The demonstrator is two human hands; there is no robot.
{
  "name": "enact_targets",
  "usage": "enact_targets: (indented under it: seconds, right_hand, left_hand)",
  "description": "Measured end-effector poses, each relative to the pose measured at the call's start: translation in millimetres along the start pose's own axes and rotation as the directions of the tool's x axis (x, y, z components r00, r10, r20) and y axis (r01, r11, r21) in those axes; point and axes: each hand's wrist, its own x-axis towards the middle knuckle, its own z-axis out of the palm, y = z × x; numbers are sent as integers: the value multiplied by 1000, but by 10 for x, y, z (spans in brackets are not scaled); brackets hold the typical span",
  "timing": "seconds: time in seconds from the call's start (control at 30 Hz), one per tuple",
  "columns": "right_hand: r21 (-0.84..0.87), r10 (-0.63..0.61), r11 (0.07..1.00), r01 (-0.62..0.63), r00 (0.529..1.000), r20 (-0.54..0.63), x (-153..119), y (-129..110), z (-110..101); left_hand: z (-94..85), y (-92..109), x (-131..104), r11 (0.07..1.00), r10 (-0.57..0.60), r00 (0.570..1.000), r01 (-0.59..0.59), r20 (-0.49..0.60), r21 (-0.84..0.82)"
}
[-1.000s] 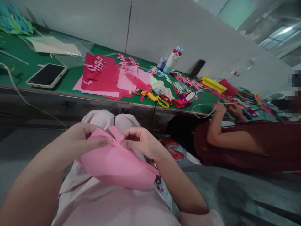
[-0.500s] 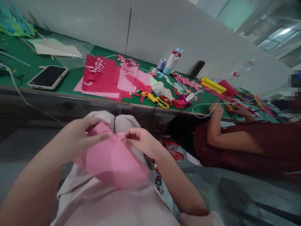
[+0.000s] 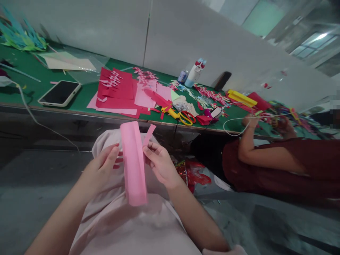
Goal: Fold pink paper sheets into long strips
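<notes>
A long folded pink paper [image 3: 134, 163] stands lengthwise over my lap, between both hands. My left hand [image 3: 102, 166] is on its left side, with the thumb apart from the paper and the fingers spread, their tips reaching toward its edge or behind it. My right hand [image 3: 160, 161] pinches a narrow pink paper strip [image 3: 150, 134], which sticks up above the fingertips. Its fingers also meet the right edge of the folded paper; whether they grip that too is hard to see.
Along the green table [image 3: 87, 74] lie red paper sheets [image 3: 120, 86], yellow-handled scissors [image 3: 186, 118], a phone [image 3: 60, 93], a can [image 3: 182, 76] and a white bottle [image 3: 193, 74]. To the right a co-worker's arm [image 3: 265, 152] rests by a white cable [image 3: 225, 129].
The pink paper has swung from a slanted position to upright. My left thumb has come off it. The strip in my right hand now points up and shows more of its length.
</notes>
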Motion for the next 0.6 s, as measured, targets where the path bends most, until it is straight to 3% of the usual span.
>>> enact_targets:
  seconds: [0.1,0.23,0.6]
  right_hand:
    - [-68,25,997,-25,1000,8,-23,28,40]
    - [-193,-15,981,18,1000,16,-52,21,81]
    - [-376,-103,921,102,995,19,-133,-51,125]
  left_hand:
    - [71,-65,20,974,-32,995,53,95,-219]
    - [110,4,-29,962,-3,992,36,123,-270]
    - [134,39,-129,917,-103,995,95,-1,-387]
